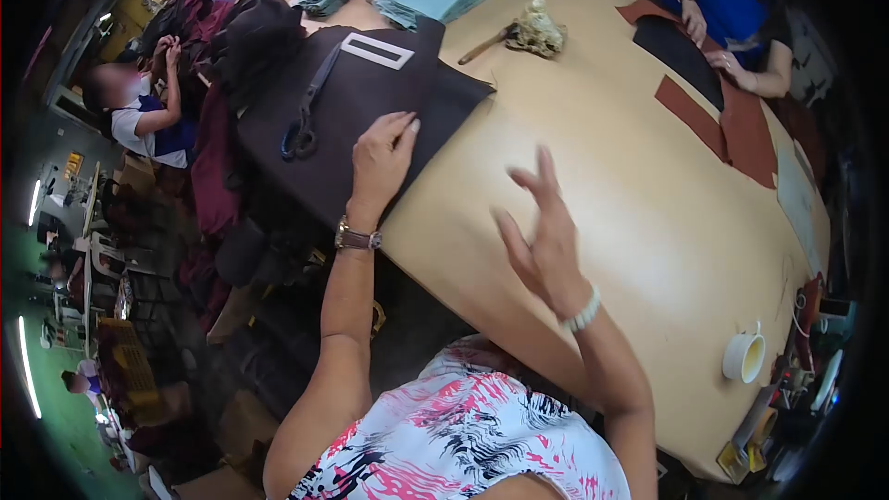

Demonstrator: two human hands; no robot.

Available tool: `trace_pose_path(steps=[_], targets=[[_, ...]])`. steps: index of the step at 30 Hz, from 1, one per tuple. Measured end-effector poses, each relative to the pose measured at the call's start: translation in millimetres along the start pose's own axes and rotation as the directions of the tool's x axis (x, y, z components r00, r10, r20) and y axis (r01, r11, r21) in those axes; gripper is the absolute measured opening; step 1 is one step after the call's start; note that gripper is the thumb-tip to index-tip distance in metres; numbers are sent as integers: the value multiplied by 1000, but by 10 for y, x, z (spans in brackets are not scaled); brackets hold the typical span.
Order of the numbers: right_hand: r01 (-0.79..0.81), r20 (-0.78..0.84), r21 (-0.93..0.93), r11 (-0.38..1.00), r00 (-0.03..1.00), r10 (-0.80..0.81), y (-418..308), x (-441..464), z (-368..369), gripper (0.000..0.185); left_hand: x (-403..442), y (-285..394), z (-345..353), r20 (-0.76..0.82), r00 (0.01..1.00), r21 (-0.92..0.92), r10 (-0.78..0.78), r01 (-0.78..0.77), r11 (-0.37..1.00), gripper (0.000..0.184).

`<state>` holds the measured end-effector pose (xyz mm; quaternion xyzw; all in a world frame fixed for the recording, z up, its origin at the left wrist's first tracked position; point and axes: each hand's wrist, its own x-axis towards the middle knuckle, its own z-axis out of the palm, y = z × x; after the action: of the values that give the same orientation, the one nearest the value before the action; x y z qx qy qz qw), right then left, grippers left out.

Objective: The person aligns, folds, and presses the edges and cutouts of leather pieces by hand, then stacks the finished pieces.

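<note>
On dark cloth point(370, 97) at table's left, left hand point(381, 159), fingers bent; can't tell if gripping cloth. Right hand point(546, 236) spread, released, above table point(685, 268). Scissors point(308, 111), white frame point(406, 57) on cloth; mug point(744, 358) far right.

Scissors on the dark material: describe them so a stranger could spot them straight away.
Find the big tan table, then the dark material by its edge, where the left hand rests. The scissors lie on that material, left of the white rectangular frame. Unlike the frame, they have long blades and dark handle loops touched with blue.
</note>
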<state>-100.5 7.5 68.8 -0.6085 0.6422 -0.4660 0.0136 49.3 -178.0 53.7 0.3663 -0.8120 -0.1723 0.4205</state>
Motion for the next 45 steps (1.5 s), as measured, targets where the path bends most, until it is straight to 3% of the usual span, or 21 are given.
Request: trace_pose_path(steps=[2,4,5,8,10,13,16,19,21,23,25,26,29,31,34,36,38,41,42,44,45], targets=[[-112,101,231,966,991,90,-8,566,465,91,5,-63,10,41,999,29,33,-34,999,20],[-380,196,330,864,923,331,-9,1034,870,94,15,-141,-70,202,977,68,76,-91,993,24],[-388,158,317,865,921,356,32,1135,1022,92,55,-42,-200,314,948,138,-47,3,990,30],[-422,54,323,847,902,429,172,1244,1367,88,231,-369,-469,250,968,165,-2,-40,985,38],[-436,12,381,815,884,467,226,1182,1442,84,443,-705,-620,134,989,176,-57,33,984,43],[-432,-4,394,811,882,471,219,1162,1462,76,634,-1385,-640,-41,994,504,-97,104,858,50],[-372,-62,402,837,901,430,264,1164,1520,73,689,-1776,-583,-19,995,526,-101,96,845,36],[-360,-130,432,827,882,453,310,1182,1493,73,759,-1682,-612,-24,998,694,-65,63,717,34],[-340,-142,486,805,878,456,255,1077,1258,74,797,-1753,-687,-62,998,661,12,32,750,32],[-374,-127,500,781,861,493,184,892,847,74,847,-1628,-725,20,990,659,-140,92,746,39],[-507,46,585,633,800,598,215,573,378,75,863,-1859,-623,53,999,660,13,-45,750,36],[-536,81,559,633,794,602,284,390,196,76,909,-1907,-571,82,970,633,228,-227,740,38],[-595,108,674,438,666,738,317,-150,-231,76,834,-916,-210,118,941,427,316,-335,840,43],[-597,-41,563,571,671,741,492,-575,-287,76,664,-378,68,211,893,216,398,-440,872,45],[-566,-134,625,538,601,788,398,-977,-589,75,254,-71,385,409,870,465,276,-459,757,59],[-570,-178,644,510,537,824,443,-1193,-683,73,175,-323,520,417,902,597,110,-363,715,63],[-555,-142,688,469,530,836,362,-1205,-674,71,233,-532,439,354,927,725,-120,-191,662,64],[-446,-142,784,432,549,824,374,-1204,-535,70,265,-534,168,246,969,715,-9,-175,677,66],[-455,-109,799,394,534,838,337,-1159,-505,69,286,-599,51,215,974,704,-65,-109,702,69],[-624,-112,615,482,536,837,373,-1202,-538,68,266,-730,-210,149,976,721,-159,3,693,71],[-605,-106,644,469,537,837,320,-1168,-536,67,251,-737,-343,133,961,731,-241,69,679,70]])
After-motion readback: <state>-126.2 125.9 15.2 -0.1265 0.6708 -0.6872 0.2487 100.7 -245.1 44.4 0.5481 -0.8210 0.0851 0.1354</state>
